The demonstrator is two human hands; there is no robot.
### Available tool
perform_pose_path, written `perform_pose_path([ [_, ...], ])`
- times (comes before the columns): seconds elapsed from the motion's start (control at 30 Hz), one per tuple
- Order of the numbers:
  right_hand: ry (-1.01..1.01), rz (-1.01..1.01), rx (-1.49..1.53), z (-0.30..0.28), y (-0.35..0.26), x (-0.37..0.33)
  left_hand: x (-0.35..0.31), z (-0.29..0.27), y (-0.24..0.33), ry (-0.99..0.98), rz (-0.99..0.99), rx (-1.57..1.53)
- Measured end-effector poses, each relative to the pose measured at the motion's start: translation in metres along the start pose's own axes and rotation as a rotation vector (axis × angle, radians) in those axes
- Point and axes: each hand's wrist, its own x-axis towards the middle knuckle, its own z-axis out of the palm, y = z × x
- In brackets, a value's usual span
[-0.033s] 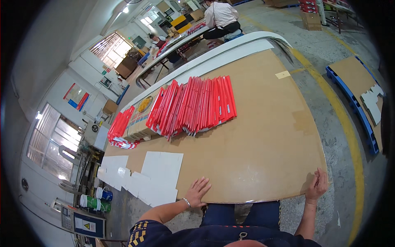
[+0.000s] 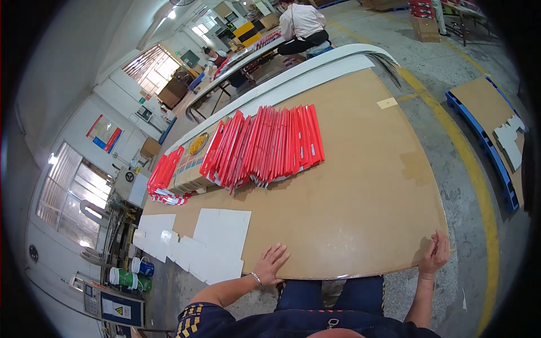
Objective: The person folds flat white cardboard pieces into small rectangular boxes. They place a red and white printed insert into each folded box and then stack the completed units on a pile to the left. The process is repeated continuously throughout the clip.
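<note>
Brown board tabletop (image 2: 360,191) sits right in front of the person, both hands at its near side. Left hand (image 2: 271,263) lies palm down at the near edge, fingers spread apart, nothing held. Right hand (image 2: 434,252) is at the near right corner, fingers curled and close together; cannot tell if they pinch the board edge. White sheets (image 2: 222,242) lie flat and overlapping just beside the left hand, partly past the table edge. Red flat pieces (image 2: 276,146) stand packed on edge in a long row farther up the board, well apart from both hands; smaller red batch (image 2: 166,172) at far left, cardboard box (image 2: 191,176) between the two with a yellow heap (image 2: 197,143) on top. Progress, judged from layout: red pieces already grouped in two batches, none in either hand. Count done vs left can't be read; white sheets look unsorted. Tape patch (image 2: 387,103) near the board's far right corner. Beyond: blue pallet (image 2: 484,155) with cardboard on the floor to the right, co-worker in a light top (image 2: 304,23) seated at another table, buckets (image 2: 128,278) on the left.
</note>
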Motion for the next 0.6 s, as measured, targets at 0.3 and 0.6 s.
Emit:
perform_pose_path([
  [0.3,-0.038,0.068,-0.058,-0.002,0.001,0.000,0.005,-0.005,-0.005,0.005,0.026,-0.071],
  [0.6,-0.020,0.092,-0.186,-0.001,0.009,-0.002,0.005,-0.003,-0.001,0.059,0.031,-0.091],
])
